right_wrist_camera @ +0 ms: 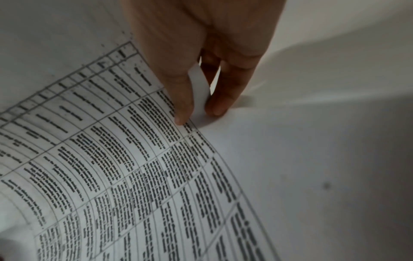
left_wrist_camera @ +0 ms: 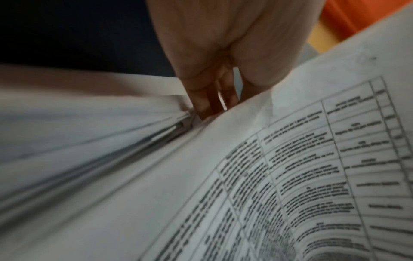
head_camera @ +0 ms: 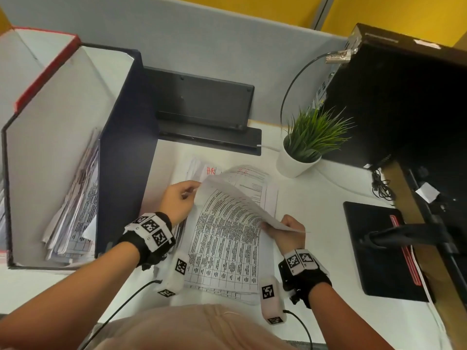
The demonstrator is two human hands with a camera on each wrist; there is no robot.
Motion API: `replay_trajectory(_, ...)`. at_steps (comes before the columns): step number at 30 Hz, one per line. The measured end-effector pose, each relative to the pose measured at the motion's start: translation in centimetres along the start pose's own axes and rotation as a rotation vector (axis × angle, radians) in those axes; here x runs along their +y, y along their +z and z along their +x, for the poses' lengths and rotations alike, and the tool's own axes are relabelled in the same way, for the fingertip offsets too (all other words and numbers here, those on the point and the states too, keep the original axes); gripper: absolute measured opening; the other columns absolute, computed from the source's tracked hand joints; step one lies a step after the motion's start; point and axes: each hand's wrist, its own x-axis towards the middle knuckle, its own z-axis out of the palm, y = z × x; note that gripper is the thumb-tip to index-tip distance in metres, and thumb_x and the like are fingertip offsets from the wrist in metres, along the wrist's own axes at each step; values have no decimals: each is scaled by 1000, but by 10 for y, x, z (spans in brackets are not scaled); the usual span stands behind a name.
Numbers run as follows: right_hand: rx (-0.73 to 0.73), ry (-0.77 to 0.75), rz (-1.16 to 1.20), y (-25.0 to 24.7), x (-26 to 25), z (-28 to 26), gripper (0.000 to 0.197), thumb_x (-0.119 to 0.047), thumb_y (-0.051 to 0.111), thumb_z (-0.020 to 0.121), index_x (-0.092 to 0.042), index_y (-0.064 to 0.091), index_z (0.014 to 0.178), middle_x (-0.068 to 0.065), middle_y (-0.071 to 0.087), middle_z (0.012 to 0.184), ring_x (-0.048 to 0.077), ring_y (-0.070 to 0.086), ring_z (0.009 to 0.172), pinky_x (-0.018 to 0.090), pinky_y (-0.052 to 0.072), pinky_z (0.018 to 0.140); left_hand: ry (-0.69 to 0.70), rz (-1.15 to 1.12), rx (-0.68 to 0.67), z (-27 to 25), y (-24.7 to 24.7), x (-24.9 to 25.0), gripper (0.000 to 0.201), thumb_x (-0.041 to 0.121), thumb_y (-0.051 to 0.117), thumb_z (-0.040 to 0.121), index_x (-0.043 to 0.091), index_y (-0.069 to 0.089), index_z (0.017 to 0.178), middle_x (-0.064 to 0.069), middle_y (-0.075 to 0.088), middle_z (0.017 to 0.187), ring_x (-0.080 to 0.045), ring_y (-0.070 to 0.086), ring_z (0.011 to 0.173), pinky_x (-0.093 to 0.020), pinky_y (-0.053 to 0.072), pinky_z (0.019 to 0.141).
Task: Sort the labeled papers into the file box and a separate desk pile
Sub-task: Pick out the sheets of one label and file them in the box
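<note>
- The white desk (head_camera: 328, 203) spreads under both hands and bears everything else.
- The file box (head_camera: 121, 137), dark blue with a grey inside, stands just left of the left hand's fingers; a sheaf of filed papers (head_camera: 73, 210) leans inside it.
- A black computer case (head_camera: 404, 102) stands well beyond and right of the right hand's fingers, with a black keyboard (head_camera: 202, 102) propped against the partition beyond the left fingers.
- A black mouse pad (head_camera: 379, 248) lies right of the right hand.
- The paper stack (head_camera: 225, 253) lies on the desk between and beneath both hands, its top page a printed table.
- A separate desk pile (head_camera: 255, 183) with red marks lies just beyond the fingertips of both hands.
- The lifted sheet (head_camera: 235, 198) arches from one hand's fingers to the other's, above the stack.
- A potted plant (head_camera: 303, 152) stands beyond the right fingers.
- The left hand (head_camera: 178, 200) has fingers (left_wrist_camera: 205, 100) curled on the sheet's far left corner.
- The right hand (head_camera: 288, 231) pinches the sheet's right edge between thumb (right_wrist_camera: 178, 98) and fingers.
</note>
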Motion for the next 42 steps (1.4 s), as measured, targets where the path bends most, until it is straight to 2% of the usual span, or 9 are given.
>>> replay_trajectory(3,-12,17,-13,0,-5,-3,41,-6,85,61,-1,54,88,5,60,81,17,55,73,19,43,62,-80,-124,-54,-1,-3,6,18,6,48,93,1,61,105,-14,66,106,-25,61,98,-37,49,89)
replay_trajectory(7,1,-83,170,-1,-10,-4,67,13,80,57,-8,47,110,-6,58,87,-1,56,76,5,48,60,-176,-254,-131,-2,-5,12,22,-6,38,92,2,57,82,-16,62,95,-27,58,87,-31,50,71)
replay_trajectory(10,-80,-107,-8,-2,-11,-3,35,2,80,65,-14,61,89,1,65,84,8,59,74,6,45,63,-230,-322,-172,1,-6,16,29,-7,35,90,3,55,71,-14,62,92,-21,58,81,-18,50,59)
replay_trajectory(14,-79,-118,-144,-2,-5,-1,40,-5,78,71,-18,44,53,-2,48,54,8,42,53,4,34,47,-343,-243,-65,11,-7,13,29,6,38,91,-7,61,100,-15,59,100,-27,54,91,-35,43,83)
replay_trajectory(22,20,-99,-109,-3,10,5,47,17,57,76,-16,36,49,-2,35,51,9,29,52,9,25,45,-529,-39,-47,23,-5,1,33,18,62,88,1,57,115,-7,62,85,-15,58,66,-21,46,48)
replay_trajectory(28,32,-88,-202,2,13,4,51,0,76,71,-18,33,50,-3,36,50,9,29,49,10,28,40,-391,128,-6,22,4,-2,13,-2,67,79,5,67,90,-16,65,105,-31,62,99,-35,53,84)
replay_trajectory(34,37,-109,-331,2,13,9,41,-23,83,66,-11,46,52,0,44,50,14,38,48,11,27,41,-249,242,27,16,2,-6,21,-7,58,83,-1,68,101,-16,67,98,-28,62,95,-28,49,85)
replay_trajectory(38,-14,-69,-419,2,10,11,41,-35,78,71,2,61,75,6,53,66,16,47,63,12,29,47,-188,307,3,13,1,-7,16,-2,57,83,7,69,78,-4,62,74,-17,55,74,-24,44,70)
replay_trajectory(42,26,-76,-372,2,8,6,41,-26,81,69,-16,43,59,-2,48,60,10,42,55,5,34,48,-134,324,-3,15,0,-9,15,-2,58,84,2,72,85,-6,64,80,-19,57,77,-24,45,72)
